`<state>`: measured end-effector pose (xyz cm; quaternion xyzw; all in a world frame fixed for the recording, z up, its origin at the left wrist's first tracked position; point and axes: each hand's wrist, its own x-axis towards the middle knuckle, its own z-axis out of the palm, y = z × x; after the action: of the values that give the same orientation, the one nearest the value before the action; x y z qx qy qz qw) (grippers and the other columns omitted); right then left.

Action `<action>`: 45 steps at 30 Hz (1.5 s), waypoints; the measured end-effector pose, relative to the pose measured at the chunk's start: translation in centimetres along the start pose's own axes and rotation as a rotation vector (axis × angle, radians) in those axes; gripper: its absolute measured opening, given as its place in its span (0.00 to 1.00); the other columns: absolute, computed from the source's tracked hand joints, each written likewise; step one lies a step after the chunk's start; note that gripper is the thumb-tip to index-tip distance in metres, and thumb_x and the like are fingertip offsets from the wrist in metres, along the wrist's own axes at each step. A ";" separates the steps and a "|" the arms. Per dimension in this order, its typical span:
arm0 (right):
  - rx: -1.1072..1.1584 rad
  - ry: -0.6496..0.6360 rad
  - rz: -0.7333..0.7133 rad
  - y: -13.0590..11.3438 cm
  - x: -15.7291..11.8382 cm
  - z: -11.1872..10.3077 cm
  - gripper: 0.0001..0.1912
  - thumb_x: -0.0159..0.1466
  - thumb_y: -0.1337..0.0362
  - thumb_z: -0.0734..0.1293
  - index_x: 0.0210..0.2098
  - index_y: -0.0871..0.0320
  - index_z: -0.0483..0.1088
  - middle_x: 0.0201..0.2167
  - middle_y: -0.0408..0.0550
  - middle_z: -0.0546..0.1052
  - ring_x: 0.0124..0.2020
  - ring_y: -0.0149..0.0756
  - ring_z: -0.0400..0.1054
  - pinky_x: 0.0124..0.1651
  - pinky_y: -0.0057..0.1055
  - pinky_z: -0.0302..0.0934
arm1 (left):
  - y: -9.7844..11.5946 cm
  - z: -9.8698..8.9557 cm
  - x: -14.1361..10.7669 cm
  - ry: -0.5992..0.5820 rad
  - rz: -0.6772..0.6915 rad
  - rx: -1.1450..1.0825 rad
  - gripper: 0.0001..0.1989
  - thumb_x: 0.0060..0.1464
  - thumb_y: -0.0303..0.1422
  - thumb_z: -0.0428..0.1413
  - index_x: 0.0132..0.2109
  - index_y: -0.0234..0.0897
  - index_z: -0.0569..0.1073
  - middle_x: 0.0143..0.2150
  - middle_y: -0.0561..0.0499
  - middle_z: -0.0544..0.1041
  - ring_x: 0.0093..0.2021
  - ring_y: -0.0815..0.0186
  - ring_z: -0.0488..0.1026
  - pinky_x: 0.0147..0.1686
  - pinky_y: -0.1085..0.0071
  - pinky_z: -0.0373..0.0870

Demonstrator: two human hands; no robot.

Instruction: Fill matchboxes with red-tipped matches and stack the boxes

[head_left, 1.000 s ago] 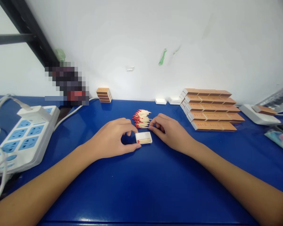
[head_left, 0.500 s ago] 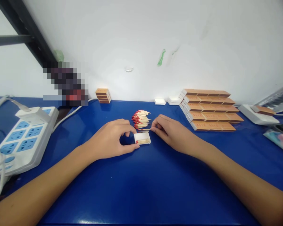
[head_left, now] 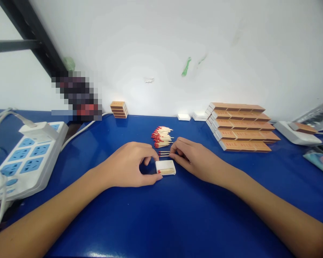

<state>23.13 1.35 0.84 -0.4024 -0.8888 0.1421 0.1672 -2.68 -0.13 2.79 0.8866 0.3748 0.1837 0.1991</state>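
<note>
My left hand [head_left: 131,165] grips the left end of a small white matchbox tray [head_left: 164,164] between thumb and fingers. A row of red-tipped matches [head_left: 167,171] lies along the tray's near side; its far side shows bare white. Just beyond the tray, my right hand [head_left: 191,154] has thumb and forefinger pinched on the plain ends of a few matches [head_left: 163,154], whose red heads point left. Behind these sits a loose pile of matches [head_left: 163,137], heads mostly to the left.
Stacked matchboxes [head_left: 242,125] stand at the right, with a smaller stack [head_left: 118,109] at back left. White trays [head_left: 183,117] rest by the wall. A large power strip [head_left: 29,157] with cables occupies the left; a white adapter [head_left: 296,133] lies far right.
The tray and my left hand have shifted nearer to me. My right hand has drawn a few matches toward me, away from the pile, widening the gap.
</note>
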 end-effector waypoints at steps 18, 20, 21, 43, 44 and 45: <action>-0.054 0.009 -0.011 0.2 0.1 0.4 0.04 0.74 0.67 0.63 0.42 0.56 0.69 0.39 0.47 0.72 0.32 0.34 0.66 0.35 0.31 0.58 | -0.3 0.1 0.0 0.018 -0.006 0.013 0.14 0.53 0.44 0.66 0.40 0.39 0.80 0.29 0.55 0.73 0.27 0.70 0.66 0.28 0.71 0.62; -0.066 0.011 -0.003 0.3 0.1 0.3 0.04 0.74 0.66 0.63 0.42 0.56 0.69 0.39 0.47 0.73 0.32 0.34 0.66 0.35 0.31 0.58 | -0.3 0.1 0.0 0.022 -0.005 0.011 0.14 0.53 0.44 0.66 0.41 0.40 0.80 0.29 0.55 0.74 0.26 0.70 0.67 0.28 0.71 0.62; -0.071 0.017 0.001 0.3 0.1 0.2 0.04 0.74 0.65 0.63 0.42 0.56 0.68 0.39 0.47 0.73 0.32 0.34 0.66 0.35 0.31 0.58 | -0.3 0.0 0.0 0.022 -0.008 0.011 0.14 0.54 0.45 0.66 0.41 0.40 0.80 0.29 0.55 0.74 0.27 0.70 0.67 0.28 0.71 0.62; 0.052 0.091 0.089 0.6 0.4 0.9 0.04 0.72 0.64 0.66 0.41 0.55 0.72 0.33 0.43 0.69 0.30 0.32 0.62 0.34 0.31 0.56 | 0.1 -0.2 0.1 -0.007 -0.054 -0.042 0.13 0.51 0.42 0.67 0.40 0.40 0.81 0.27 0.57 0.74 0.24 0.72 0.66 0.26 0.72 0.60; 0.051 0.085 0.093 0.6 0.6 1.1 0.04 0.72 0.64 0.66 0.40 0.55 0.72 0.33 0.43 0.69 0.30 0.32 0.62 0.34 0.31 0.55 | 0.1 -0.2 0.1 -0.007 -0.054 -0.042 0.13 0.51 0.42 0.67 0.40 0.40 0.81 0.27 0.57 0.74 0.24 0.72 0.66 0.25 0.72 0.60; 0.049 0.084 0.097 0.6 0.7 1.3 0.05 0.73 0.64 0.65 0.39 0.55 0.72 0.33 0.43 0.70 0.29 0.31 0.62 0.33 0.31 0.55 | 0.1 -0.2 0.1 -0.004 -0.051 -0.042 0.13 0.51 0.42 0.67 0.40 0.40 0.81 0.27 0.57 0.73 0.24 0.72 0.66 0.25 0.72 0.60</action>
<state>22.56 2.06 -0.43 -0.4465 -0.8567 0.1548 0.2068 -2.62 -0.10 3.04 0.8728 0.3929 0.1843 0.2232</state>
